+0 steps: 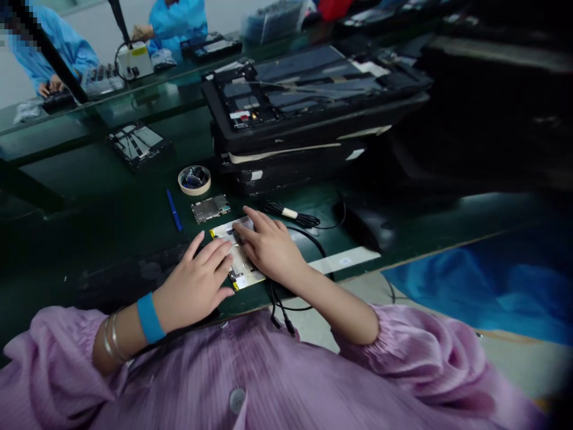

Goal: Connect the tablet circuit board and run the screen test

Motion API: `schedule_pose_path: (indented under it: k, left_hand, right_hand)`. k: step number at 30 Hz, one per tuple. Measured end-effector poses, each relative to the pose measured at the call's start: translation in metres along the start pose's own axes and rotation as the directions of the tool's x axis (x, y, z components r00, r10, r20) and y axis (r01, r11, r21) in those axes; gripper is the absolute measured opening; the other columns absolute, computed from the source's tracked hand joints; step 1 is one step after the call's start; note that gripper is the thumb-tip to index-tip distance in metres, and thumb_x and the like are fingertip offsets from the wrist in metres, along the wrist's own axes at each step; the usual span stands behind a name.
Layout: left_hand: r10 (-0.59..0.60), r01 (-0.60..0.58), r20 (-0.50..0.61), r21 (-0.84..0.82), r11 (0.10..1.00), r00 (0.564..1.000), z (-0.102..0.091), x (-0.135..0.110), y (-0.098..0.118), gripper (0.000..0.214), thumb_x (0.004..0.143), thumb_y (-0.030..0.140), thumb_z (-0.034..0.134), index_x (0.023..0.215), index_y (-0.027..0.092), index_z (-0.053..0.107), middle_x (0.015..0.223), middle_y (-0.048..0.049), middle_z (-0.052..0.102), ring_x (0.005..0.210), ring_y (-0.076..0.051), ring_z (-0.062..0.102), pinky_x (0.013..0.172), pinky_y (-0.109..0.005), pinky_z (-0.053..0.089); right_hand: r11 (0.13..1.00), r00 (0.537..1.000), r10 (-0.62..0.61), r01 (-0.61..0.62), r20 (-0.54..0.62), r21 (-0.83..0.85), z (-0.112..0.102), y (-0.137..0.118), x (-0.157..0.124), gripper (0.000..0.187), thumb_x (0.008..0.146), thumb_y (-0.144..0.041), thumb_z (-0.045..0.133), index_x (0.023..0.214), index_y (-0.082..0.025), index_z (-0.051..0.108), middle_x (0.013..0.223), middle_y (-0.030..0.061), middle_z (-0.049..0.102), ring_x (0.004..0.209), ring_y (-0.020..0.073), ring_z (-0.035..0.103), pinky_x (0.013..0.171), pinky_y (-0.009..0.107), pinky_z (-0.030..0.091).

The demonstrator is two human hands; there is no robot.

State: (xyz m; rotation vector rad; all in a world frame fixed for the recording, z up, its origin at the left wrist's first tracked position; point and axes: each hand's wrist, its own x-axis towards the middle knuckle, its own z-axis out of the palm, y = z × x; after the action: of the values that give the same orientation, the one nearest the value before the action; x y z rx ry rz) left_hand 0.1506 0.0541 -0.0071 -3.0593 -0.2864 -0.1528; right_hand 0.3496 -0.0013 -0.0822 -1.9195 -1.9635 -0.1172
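Note:
A flat, pale panel [250,276] with yellow tape at its corners and small dark parts along it lies near the table's front edge. It looks like the inside of a tablet. My left hand [197,283] rests over its left side, fingers apart and stretched out, with a blue band on the wrist. From the right, my right hand [274,248] reaches across the panel, its fingers spread and the fingertips on or just above it. Both hands cover part of the panel. Just beyond it lies a circuit board [210,208].
A blue pen [174,210] and a tape roll [194,181] with small things inside lie farther back. Stacked black trays [286,134] hold device parts. A tied black cable [302,217] and a white strip [344,261] are to the right. Co-workers in blue sleeves [179,21] sit opposite.

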Motion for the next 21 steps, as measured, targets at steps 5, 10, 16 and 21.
schedule_pose_path:
  k: [5,10,16,21]
  left_hand:
    - [-0.341,0.332,-0.165,-0.079,0.940,0.925,-0.055,-0.072,-0.012,0.060,0.097,0.045,0.046,0.151,0.022,0.035,0.158,-0.0107,0.040,0.147,-0.032,0.033,0.120,-0.057,0.026]
    - [-0.849,0.789,-0.307,-0.328,0.519,0.430,-0.038,-0.173,0.000,0.051,0.097,0.035,0.050,0.147,0.038,0.042,0.153,-0.0016,0.047,0.140,-0.032,0.044,0.115,-0.057,0.037]
    - [-0.971,0.752,-0.237,-0.633,0.185,0.039,0.039,-0.213,0.032,0.048,0.099,0.037,0.043,0.146,0.029,0.045,0.148,-0.0104,0.052,0.137,-0.029,0.048,0.116,-0.054,0.037]
    - [-0.973,0.603,-0.211,-0.766,0.223,0.093,0.043,-0.206,0.015,0.048,0.100,0.038,0.042,0.147,0.026,0.043,0.146,-0.0130,0.054,0.133,-0.025,0.054,0.113,-0.049,0.042]
  right_hand:
    - [0.999,0.999,-0.024,0.024,0.022,0.022,0.003,0.009,-0.006,0.040,0.093,-0.017,0.042,0.126,-0.015,0.065,0.137,0.0227,0.056,0.119,0.0376,0.058,0.085,0.053,0.052]
    - [0.997,1.000,-0.022,0.023,-0.007,0.074,0.011,0.015,-0.011,0.042,0.094,-0.020,0.039,0.127,-0.018,0.065,0.135,0.0183,0.059,0.118,0.0378,0.058,0.085,0.055,0.053]
    - [0.996,1.000,-0.016,0.017,-0.013,0.087,0.017,0.017,-0.013,0.043,0.094,-0.024,0.038,0.128,-0.021,0.065,0.136,0.0162,0.058,0.121,0.0386,0.057,0.088,0.058,0.053]
    - [0.996,0.999,-0.031,0.032,-0.007,0.083,0.016,0.017,-0.013,0.042,0.096,-0.026,0.038,0.127,-0.018,0.065,0.135,0.0181,0.058,0.121,0.0396,0.057,0.091,0.061,0.052]
